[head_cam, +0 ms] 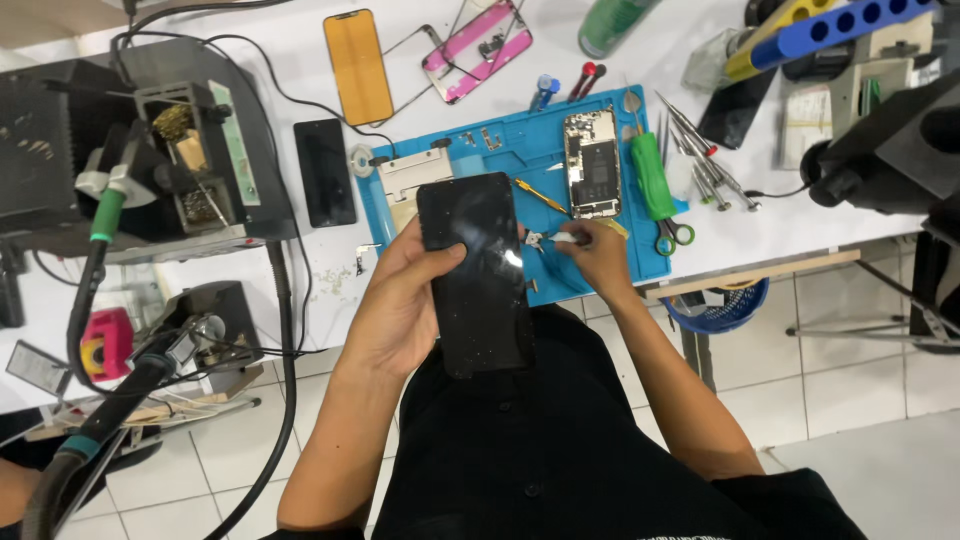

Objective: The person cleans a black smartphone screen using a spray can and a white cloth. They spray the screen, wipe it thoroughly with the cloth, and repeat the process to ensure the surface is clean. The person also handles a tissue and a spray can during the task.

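Overhead, a white worktable (300,70) stands on a floor of pale square tiles (850,360), and a blue repair mat (520,150) lies near the table's front edge. The left hand (400,300) grips a black phone screen panel (475,270), thumb across its glass, holding it above the lap and partly over the mat's near edge. The right hand (595,255) is closed around a small white piece at its fingertips, just above the mat; what that piece is cannot be told. On the mat an opened phone body (592,163) lies with its insides showing, beside a green-handled tool (650,175) and small scissors (675,235). Metal tweezers (700,150) fan out just off the mat's right edge. Farther back lie an orange-faced panel (358,65) and a pink phone frame (478,38); a second dark phone (325,172) rests left of the mat. A soldering station (150,150) with cables fills the left of the table. Under the table hangs a blue basket (725,305); its contents are hidden. A green bottle (610,22) lies at the far edge.
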